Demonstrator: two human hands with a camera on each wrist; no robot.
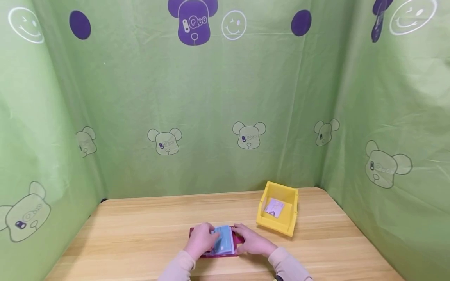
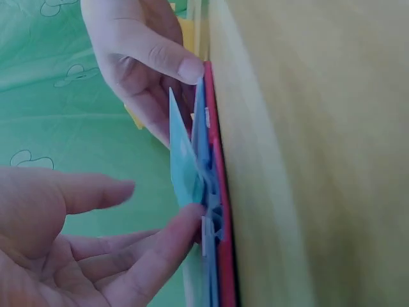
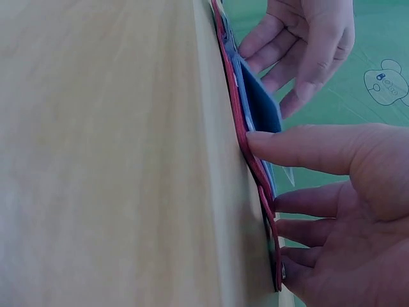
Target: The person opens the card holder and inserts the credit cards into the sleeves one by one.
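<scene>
A card holder with a dark red cover (image 1: 240, 239) lies opened flat on the wooden table, with blue clear sleeves (image 1: 224, 239) inside. One light-blue leaf (image 2: 184, 160) stands tilted up from the others in the left wrist view. My left hand (image 1: 201, 240) is over the holder's left half; a fingertip touches the base of that leaf, while the thumb stands apart from it. On the right side, my right hand (image 1: 254, 241) rests its thumb and fingertips against the cover's edge and strap, fingers nearly straight.
Behind and right of the holder, a yellow bin (image 1: 277, 226) stands on the table (image 1: 147, 222) with a pale purple card (image 1: 274, 207) in it. Green printed curtains (image 1: 211, 97) enclose the table at the back and both sides.
</scene>
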